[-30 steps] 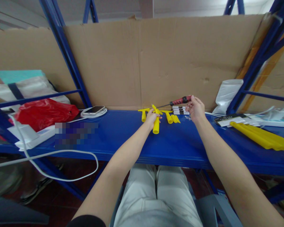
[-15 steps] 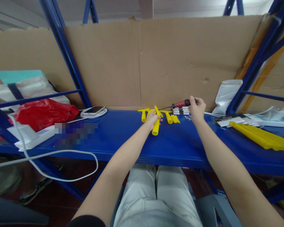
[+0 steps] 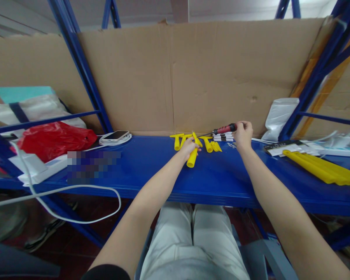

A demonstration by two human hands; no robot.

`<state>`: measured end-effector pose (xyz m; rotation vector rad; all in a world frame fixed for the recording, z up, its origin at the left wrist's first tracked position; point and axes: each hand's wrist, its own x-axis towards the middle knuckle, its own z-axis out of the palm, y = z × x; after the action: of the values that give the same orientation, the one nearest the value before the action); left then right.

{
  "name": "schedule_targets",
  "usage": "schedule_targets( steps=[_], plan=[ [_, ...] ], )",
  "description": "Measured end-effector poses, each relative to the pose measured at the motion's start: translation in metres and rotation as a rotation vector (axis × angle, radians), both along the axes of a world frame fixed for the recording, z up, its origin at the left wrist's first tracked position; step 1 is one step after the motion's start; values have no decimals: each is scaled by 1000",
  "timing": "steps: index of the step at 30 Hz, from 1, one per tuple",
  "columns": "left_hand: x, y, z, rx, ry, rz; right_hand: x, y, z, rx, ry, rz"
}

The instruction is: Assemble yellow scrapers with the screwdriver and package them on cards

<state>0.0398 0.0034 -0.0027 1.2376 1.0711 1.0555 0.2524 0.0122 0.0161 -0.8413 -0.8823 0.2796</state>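
Note:
My left hand (image 3: 188,147) is closed around a yellow plastic tube-shaped piece (image 3: 191,158), whose hollow end points toward me. My right hand (image 3: 243,134) grips the end of a screwdriver (image 3: 225,129) with a red and black handle. Its shaft runs left to the upper part of the yellow piece; the exact contact of the tip is too small to tell. Behind my left hand lie yellow T-shaped pieces (image 3: 207,144). Small pointed yellow parts (image 3: 216,146) and a stack of white pieces (image 3: 224,137) are between the hands. Tiny metal bits (image 3: 231,145) lie near my right wrist.
Long yellow tubes (image 3: 323,167) lie on the right of the blue shelf (image 3: 151,175), beside a white pouch (image 3: 280,118). On the left are a phone (image 3: 116,135) on a coiled cable, a red bag (image 3: 56,140) and a hanging white cable (image 3: 84,186). Cardboard (image 3: 128,77) stands behind.
My right hand has shifted very slightly, and its fingers sit differently at the end of the screwdriver handle. The yellow piece in my left hand has tilted a little.

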Motion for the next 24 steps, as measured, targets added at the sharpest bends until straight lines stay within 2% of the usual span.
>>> schedule_targets(
  steps=[6, 14, 17, 24],
  plan=[
    [0, 1, -2, 1, 2, 19, -5, -6, 4, -69, 166, 171],
    [0, -1, 0, 1, 1, 24, -15, -24, 19, -129, 229, 347],
    [0, -2, 0, -2, 1, 19, -15, -24, 19, -127, 216, 362],
    [1, -1, -2, 2, -12, 11, -8, -15, 12, -90, 227, 295]
  ],
)
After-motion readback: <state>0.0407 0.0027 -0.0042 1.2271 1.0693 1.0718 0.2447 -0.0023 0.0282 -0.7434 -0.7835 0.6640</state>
